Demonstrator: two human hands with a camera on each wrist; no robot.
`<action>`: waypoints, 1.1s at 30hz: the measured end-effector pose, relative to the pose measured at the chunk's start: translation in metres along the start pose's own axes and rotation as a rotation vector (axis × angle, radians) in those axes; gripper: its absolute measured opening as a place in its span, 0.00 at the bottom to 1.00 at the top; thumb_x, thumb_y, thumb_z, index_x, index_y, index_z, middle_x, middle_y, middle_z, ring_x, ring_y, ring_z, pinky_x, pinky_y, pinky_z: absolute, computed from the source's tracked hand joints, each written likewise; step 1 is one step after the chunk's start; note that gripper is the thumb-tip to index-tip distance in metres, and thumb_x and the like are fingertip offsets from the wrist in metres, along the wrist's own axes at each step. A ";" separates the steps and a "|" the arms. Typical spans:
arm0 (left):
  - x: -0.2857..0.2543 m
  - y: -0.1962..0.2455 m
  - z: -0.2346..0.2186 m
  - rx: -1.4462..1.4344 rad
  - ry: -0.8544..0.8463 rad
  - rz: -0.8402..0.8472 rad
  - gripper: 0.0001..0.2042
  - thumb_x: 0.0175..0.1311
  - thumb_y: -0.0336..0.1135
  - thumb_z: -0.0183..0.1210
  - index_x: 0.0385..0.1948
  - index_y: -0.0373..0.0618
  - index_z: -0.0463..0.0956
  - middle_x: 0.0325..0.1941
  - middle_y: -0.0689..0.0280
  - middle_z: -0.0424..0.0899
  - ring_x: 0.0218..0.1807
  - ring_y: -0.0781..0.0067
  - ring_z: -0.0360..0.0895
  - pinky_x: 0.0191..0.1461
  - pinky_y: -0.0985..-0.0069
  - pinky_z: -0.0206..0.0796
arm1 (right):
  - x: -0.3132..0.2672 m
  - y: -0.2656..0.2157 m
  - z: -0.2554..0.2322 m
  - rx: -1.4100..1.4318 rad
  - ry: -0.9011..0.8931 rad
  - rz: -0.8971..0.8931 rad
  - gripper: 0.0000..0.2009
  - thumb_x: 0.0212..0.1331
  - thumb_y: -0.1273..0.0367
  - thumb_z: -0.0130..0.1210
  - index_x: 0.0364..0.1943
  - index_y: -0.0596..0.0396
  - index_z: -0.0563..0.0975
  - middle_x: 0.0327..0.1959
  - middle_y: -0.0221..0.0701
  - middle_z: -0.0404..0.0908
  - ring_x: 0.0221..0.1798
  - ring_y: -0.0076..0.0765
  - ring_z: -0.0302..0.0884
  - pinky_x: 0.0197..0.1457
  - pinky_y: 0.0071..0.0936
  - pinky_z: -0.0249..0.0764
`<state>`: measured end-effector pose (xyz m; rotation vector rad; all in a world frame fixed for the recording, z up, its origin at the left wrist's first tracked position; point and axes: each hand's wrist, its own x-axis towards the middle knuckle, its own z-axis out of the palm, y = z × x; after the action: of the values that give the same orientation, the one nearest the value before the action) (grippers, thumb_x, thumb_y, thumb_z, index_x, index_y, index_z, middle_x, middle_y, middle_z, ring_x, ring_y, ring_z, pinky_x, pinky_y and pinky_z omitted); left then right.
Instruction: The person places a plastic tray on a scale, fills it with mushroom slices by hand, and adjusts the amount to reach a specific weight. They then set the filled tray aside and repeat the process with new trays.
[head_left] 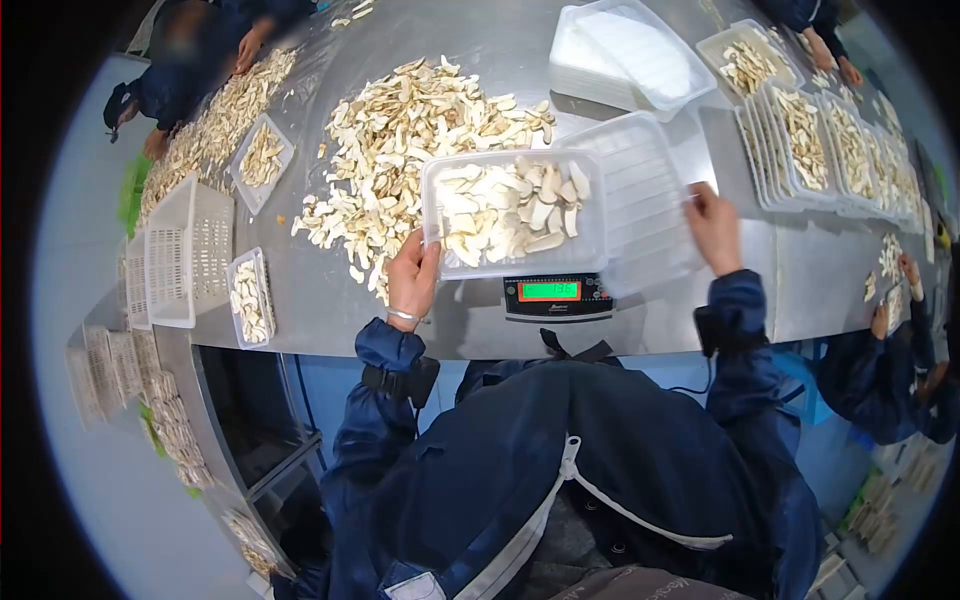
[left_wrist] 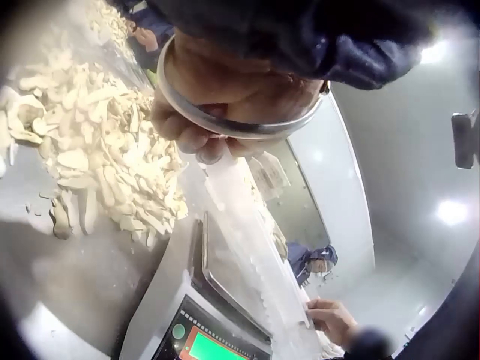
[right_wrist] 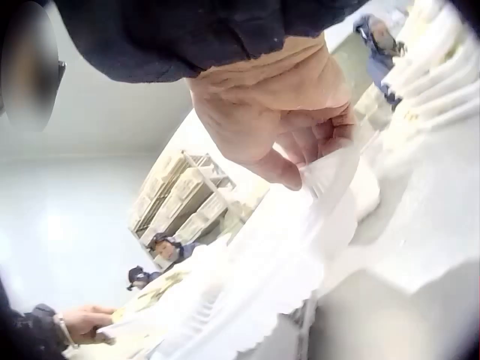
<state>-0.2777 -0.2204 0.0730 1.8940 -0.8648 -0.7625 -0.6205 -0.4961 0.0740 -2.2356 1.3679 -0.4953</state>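
My left hand grips the left edge of a clear plastic tray holding sliced pale pieces, above a scale with a lit green display. At the tray's right, my right hand pinches the right edge of a clear ribbed lid, whose left side meets or overlaps the tray's right side. In the left wrist view, my left hand has its fingers curled on the tray's edge. The right wrist view shows thumb and fingers of my right hand pinching the thin lid edge.
A large pile of slices lies behind the tray. Stacked empty trays and lids stand at the back, filled trays at the right. White baskets and a small filled tray are at the left. Other people work around the table.
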 end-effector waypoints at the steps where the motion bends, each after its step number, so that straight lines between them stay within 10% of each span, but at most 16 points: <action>1: 0.001 0.005 0.005 -0.046 0.037 0.005 0.15 0.68 0.33 0.50 0.51 0.36 0.72 0.30 0.63 0.81 0.32 0.83 0.73 0.36 0.80 0.66 | 0.008 0.034 -0.010 0.008 0.129 -0.093 0.10 0.56 0.70 0.54 0.42 0.55 0.77 0.26 0.43 0.80 0.30 0.49 0.79 0.34 0.39 0.72; 7: 0.025 -0.032 0.039 -0.087 -0.030 0.036 0.14 0.64 0.35 0.52 0.48 0.38 0.74 0.23 0.63 0.80 0.24 0.78 0.70 0.30 0.76 0.64 | 0.059 0.021 -0.107 -0.135 0.251 -0.083 0.14 0.58 0.68 0.55 0.48 0.55 0.77 0.27 0.40 0.80 0.29 0.40 0.78 0.37 0.32 0.73; 14: 0.039 -0.025 0.041 -0.068 -0.177 -0.117 0.20 0.64 0.42 0.54 0.52 0.39 0.71 0.22 0.61 0.78 0.23 0.69 0.75 0.29 0.73 0.66 | 0.089 -0.091 0.006 0.020 -0.137 -0.583 0.12 0.54 0.74 0.54 0.44 0.55 0.79 0.38 0.39 0.82 0.40 0.45 0.78 0.46 0.34 0.72; 17: 0.036 -0.029 -0.002 0.137 -0.082 0.037 0.22 0.66 0.42 0.54 0.57 0.38 0.66 0.24 0.66 0.77 0.24 0.80 0.71 0.25 0.81 0.62 | 0.089 -0.112 0.027 -0.109 -0.253 -0.546 0.11 0.52 0.75 0.53 0.41 0.54 0.80 0.37 0.37 0.83 0.44 0.45 0.76 0.49 0.39 0.69; 20: 0.047 -0.083 -0.074 0.275 0.107 -0.018 0.38 0.52 0.46 0.66 0.63 0.36 0.58 0.45 0.53 0.80 0.43 0.56 0.79 0.47 0.67 0.70 | 0.090 -0.112 0.039 -0.229 -0.251 -0.571 0.16 0.51 0.75 0.55 0.46 0.51 0.78 0.42 0.37 0.80 0.46 0.45 0.75 0.50 0.40 0.68; 26: 0.073 -0.166 -0.236 0.666 0.091 -0.061 0.56 0.36 0.44 0.75 0.67 0.32 0.46 0.65 0.42 0.61 0.66 0.47 0.61 0.66 0.65 0.59 | 0.004 -0.258 0.063 0.019 -0.013 -0.574 0.27 0.49 0.76 0.58 0.58 0.51 0.70 0.52 0.43 0.74 0.54 0.53 0.71 0.57 0.39 0.69; 30: 0.075 -0.171 -0.238 0.664 -0.111 0.036 0.62 0.30 0.46 0.77 0.68 0.35 0.41 0.66 0.42 0.58 0.66 0.45 0.61 0.65 0.66 0.61 | -0.051 -0.323 0.161 0.404 -0.491 -0.130 0.38 0.53 0.70 0.54 0.69 0.51 0.51 0.59 0.49 0.67 0.46 0.55 0.74 0.53 0.40 0.71; 33: 0.068 -0.162 -0.197 0.650 -0.176 0.088 0.64 0.30 0.46 0.76 0.70 0.44 0.35 0.69 0.40 0.50 0.61 0.41 0.67 0.56 0.63 0.69 | -0.050 -0.296 0.253 0.340 -0.338 0.078 0.43 0.51 0.69 0.58 0.71 0.55 0.46 0.63 0.51 0.62 0.35 0.37 0.76 0.42 0.31 0.74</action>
<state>-0.0427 -0.1255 -0.0020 2.3469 -1.4251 -0.6450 -0.2930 -0.2837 0.0290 -1.8799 1.0992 -0.2798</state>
